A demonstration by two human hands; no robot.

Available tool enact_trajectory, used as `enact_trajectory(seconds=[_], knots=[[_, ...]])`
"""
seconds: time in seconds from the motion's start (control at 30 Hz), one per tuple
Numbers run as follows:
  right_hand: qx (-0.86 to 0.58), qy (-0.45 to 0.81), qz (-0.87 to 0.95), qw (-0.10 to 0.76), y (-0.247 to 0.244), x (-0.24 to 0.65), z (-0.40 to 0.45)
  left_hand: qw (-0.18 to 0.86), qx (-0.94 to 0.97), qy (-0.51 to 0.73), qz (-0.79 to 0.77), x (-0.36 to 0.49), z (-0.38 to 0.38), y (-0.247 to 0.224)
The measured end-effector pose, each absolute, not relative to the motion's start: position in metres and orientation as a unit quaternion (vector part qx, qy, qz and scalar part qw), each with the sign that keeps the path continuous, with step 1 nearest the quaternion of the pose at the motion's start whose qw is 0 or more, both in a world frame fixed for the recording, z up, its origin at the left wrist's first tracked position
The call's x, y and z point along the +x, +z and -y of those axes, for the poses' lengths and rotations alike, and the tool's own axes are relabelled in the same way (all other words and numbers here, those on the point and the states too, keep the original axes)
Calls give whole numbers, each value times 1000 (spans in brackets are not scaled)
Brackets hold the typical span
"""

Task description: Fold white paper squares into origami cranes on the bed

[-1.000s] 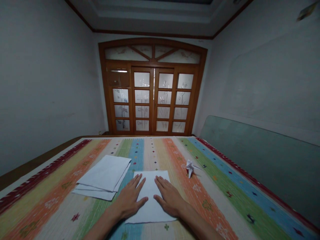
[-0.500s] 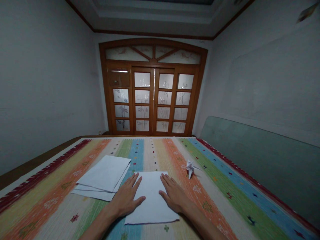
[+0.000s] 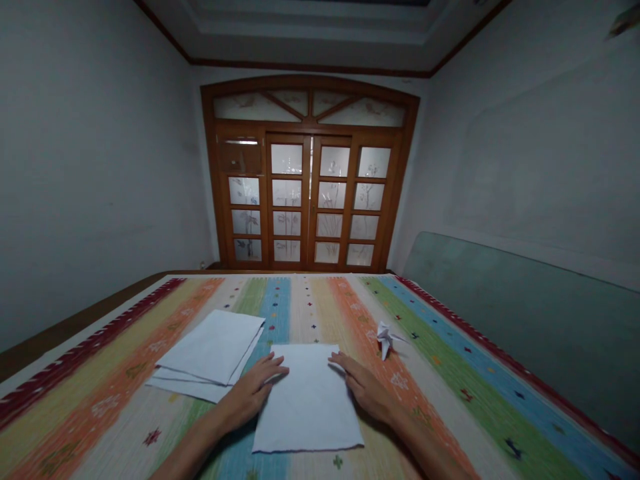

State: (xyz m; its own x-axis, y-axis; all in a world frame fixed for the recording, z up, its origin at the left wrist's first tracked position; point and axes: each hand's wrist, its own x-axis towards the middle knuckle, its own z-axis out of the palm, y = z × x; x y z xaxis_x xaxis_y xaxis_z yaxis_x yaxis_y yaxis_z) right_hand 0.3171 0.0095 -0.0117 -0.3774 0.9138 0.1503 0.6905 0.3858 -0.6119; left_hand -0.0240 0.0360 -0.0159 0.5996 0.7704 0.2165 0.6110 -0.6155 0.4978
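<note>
A white sheet of paper [image 3: 309, 403] lies flat on the striped tablecloth in front of me. My left hand [image 3: 256, 385] rests at its left edge, fingertips over the paper and fingers stretched out. At the opposite edge is my right hand [image 3: 364, 387], its fingers extended and their tips over the upper right side of the sheet. Neither hand grips anything. To the left of the sheet sits a loose stack of white paper [image 3: 210, 348], its lower right part behind my left hand. A folded paper crane [image 3: 385, 340] stands beyond my right hand.
The striped tablecloth [image 3: 120, 393] covers the table. A pale green panel [image 3: 525, 313] runs along the right wall. Past the far table edge is a wooden door with glass panes [image 3: 310, 193]. White walls stand on both sides.
Both hands have drawn outward from the middle of the sheet to its side edges, and their thumbs no longer lie spread over it. The sheet, stack and crane keep their places on the cloth.
</note>
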Motion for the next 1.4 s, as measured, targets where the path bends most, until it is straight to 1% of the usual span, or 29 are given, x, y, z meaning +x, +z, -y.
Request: enact_trajectory(seconds=[0.1,0.17,0.43,0.63,0.83,1.03,1.27,1.4], knots=[[-482,271,784,283,-13,323,-13,252,857,230,-387,-29,-41,-17],[-470,288,783,289,-12,324,-15,278,848,239,-384,-30,-42,-16],[-464,283,797,264,-11,327,-15,315,842,218,-380,-31,-41,-5],[-481,269,797,247,-6,325,-11,335,831,227,-382,-31,-40,-1],[-469,278,797,261,-8,325,-12,371,815,253,-367,-33,-45,-4],[-465,276,798,265,-13,327,-15,359,818,263,-365,-34,-47,-10],[-474,272,807,224,-11,329,-14,341,824,259,-371,-32,-46,-11],[-472,281,800,241,-12,328,-14,331,824,264,-377,-30,-46,-12]])
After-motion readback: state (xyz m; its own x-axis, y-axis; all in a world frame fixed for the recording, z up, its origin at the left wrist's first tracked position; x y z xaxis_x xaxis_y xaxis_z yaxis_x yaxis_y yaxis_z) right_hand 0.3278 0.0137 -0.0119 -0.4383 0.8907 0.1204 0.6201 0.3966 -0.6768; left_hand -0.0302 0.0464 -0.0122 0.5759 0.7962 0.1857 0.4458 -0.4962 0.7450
